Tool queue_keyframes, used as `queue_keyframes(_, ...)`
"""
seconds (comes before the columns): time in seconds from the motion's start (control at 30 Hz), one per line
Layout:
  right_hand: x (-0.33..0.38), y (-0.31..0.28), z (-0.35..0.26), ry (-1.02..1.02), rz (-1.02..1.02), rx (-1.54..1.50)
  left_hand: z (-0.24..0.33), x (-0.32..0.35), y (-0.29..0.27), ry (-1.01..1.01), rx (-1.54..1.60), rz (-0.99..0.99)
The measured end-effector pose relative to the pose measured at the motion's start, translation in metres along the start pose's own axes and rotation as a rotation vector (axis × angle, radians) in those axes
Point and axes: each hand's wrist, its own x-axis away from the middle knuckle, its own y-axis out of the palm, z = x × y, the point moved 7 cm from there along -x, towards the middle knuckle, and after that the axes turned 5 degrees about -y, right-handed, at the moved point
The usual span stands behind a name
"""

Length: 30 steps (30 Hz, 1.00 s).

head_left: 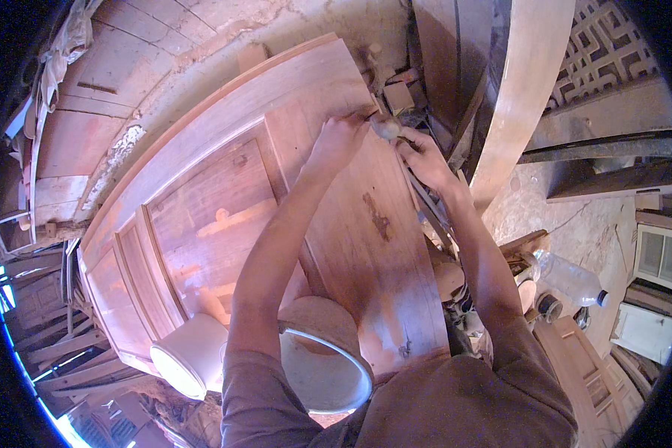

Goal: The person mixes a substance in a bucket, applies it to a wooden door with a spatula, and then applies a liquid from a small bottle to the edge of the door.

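A large wooden panelled door (351,216) lies in front of me, with pale orange filler-like smears and a dark rough patch on its surface. Over its far right edge, both my hands are close together. My left hand (341,140) has its fingers pinched, and a small dark tip shows at them; what it belongs to is hidden. Facing it, my right hand (425,158) is curled against a pale, rounded thing (386,127), whose kind is too small to tell. The fingers of my right hand are bent around its near side.
Two pale buckets, a lidded-looking one (190,358) and an open-topped one (325,366), stand by the door's near edge. A clear plastic bottle (571,278) lies at right, above another panelled door (586,366). Tall boards (526,89) lean at the far right.
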Motion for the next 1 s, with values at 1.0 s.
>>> queue_keyframes(1.0, 0.002, 0.001, -0.010, 0.029, 0.010, -0.020, 0.041, 0.055, 0.025, 0.280, -0.161, -0.224)
